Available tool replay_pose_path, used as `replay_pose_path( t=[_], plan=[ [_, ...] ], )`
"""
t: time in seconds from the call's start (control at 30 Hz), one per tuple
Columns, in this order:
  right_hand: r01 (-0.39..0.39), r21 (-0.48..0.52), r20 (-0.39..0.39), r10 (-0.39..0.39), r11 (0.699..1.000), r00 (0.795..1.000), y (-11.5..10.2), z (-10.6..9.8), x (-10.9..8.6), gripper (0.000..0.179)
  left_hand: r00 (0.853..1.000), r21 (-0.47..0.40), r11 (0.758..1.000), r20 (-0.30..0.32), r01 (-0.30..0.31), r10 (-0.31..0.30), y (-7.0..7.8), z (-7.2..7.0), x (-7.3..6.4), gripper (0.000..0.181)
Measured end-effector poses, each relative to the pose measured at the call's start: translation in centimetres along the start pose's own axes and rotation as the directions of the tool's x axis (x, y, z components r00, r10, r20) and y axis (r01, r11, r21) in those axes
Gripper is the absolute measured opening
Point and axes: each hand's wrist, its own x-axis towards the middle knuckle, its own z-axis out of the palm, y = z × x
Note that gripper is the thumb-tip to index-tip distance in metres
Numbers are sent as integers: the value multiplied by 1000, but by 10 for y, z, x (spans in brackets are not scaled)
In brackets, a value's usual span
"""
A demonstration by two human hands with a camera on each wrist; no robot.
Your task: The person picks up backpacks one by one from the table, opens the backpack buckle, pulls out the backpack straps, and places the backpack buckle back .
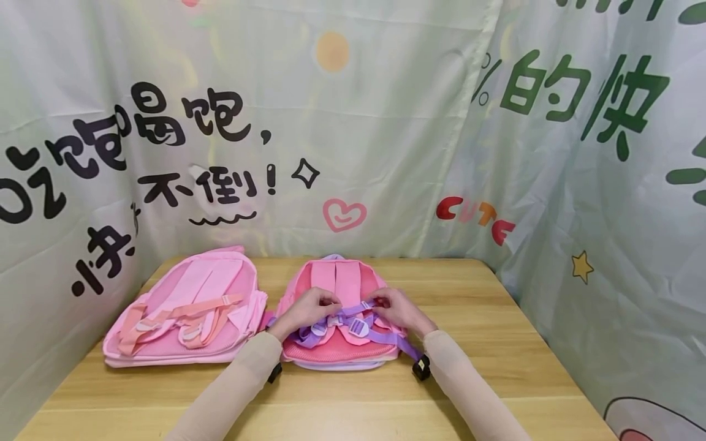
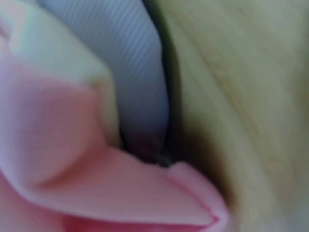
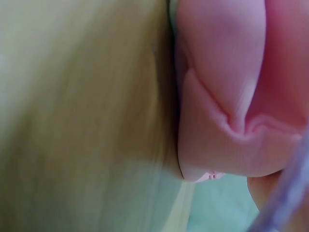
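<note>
A pink backpack (image 1: 347,352) lies with its strap side up at the middle of the table, a lavender edge showing beneath it. Purple webbing straps (image 1: 386,338) with pale slider buckles (image 1: 358,327) cross its padded back. My left hand (image 1: 310,310) pinches a purple strap near the centre of the bag. On the same strap's other side, my right hand (image 1: 402,311) pinches it by a small buckle. In the left wrist view, pink fabric (image 2: 77,169) fills the near side. The right wrist view has the bag's pink side (image 3: 217,96) and a blurred purple strap (image 3: 285,193).
To the left lies a second, lighter pink backpack (image 1: 193,355) with peach straps (image 1: 182,311), close beside my left forearm. Both stand on a wooden table (image 1: 474,367). A printed curtain (image 1: 386,153) hangs behind the table and along both sides.
</note>
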Motion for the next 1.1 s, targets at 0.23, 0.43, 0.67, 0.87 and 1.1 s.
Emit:
replay_pose_path(
  t=[0.23,0.43,0.67,0.87,1.1],
  plan=[
    [44,-44,22,-43,998,999,-2,0,1,27,1000,-4,1000,12,-18,18,1,-1,-1,16],
    [61,-37,28,-60,997,998,-4,1,1,27,1000,-5,1000,7,-15,15,-1,0,-1,13],
    [11,-16,-37,-12,1000,999,-1,2,0,31,1000,-7,1000,10,-5,5,0,0,-1,10],
    [-2,-18,-55,1,1000,998,0,2,1,40,1000,0,1000,15,-19,19,-2,0,0,11],
    [-76,82,-129,87,994,988,-2,3,-4,41,999,-1,1000,-17,-30,30,-5,0,1,12]
  ],
)
